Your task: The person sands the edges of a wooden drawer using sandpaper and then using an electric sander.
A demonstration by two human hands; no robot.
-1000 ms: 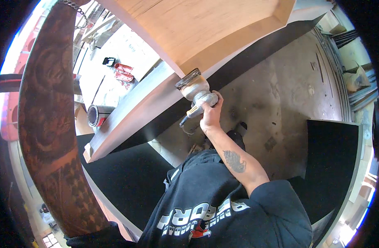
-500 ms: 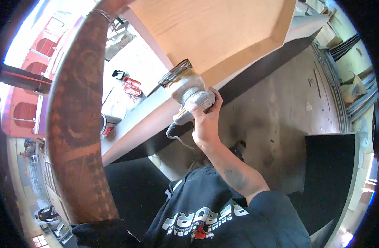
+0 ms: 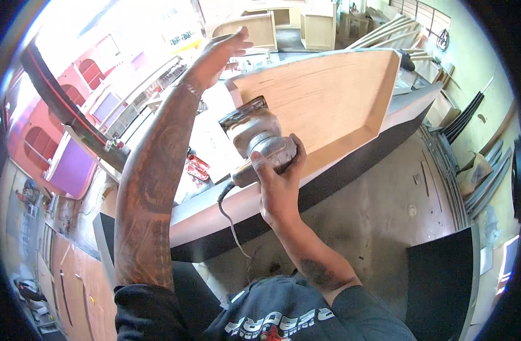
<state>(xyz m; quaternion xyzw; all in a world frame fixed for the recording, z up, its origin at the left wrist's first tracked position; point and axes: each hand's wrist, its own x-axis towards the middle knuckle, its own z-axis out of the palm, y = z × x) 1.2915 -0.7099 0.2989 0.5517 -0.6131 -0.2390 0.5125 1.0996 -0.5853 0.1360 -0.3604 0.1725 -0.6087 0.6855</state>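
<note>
My right hand grips the body of a dusty grey power sander, thumb on one side and fingers on the other. Its flat rectangular pad points up and left, off the wood, and a cord hangs from its lower end. Behind it stands a pale wooden panel with raised edges, resting on a long grey-topped bench. My left arm reaches far forward; the left hand, fingers apart and holding nothing, is beyond the panel's left corner.
A red-and-white item lies on the bench left of the sander. Wooden cabinets and long boards stand at the back. Pink arched pieces are at far left, pipes along the right wall, and a black panel at lower right.
My left hand has come into view, with the arm stretched forward and a little right. The view has tilted up, showing more of the room. The sander stays in my right hand, slightly turned.
</note>
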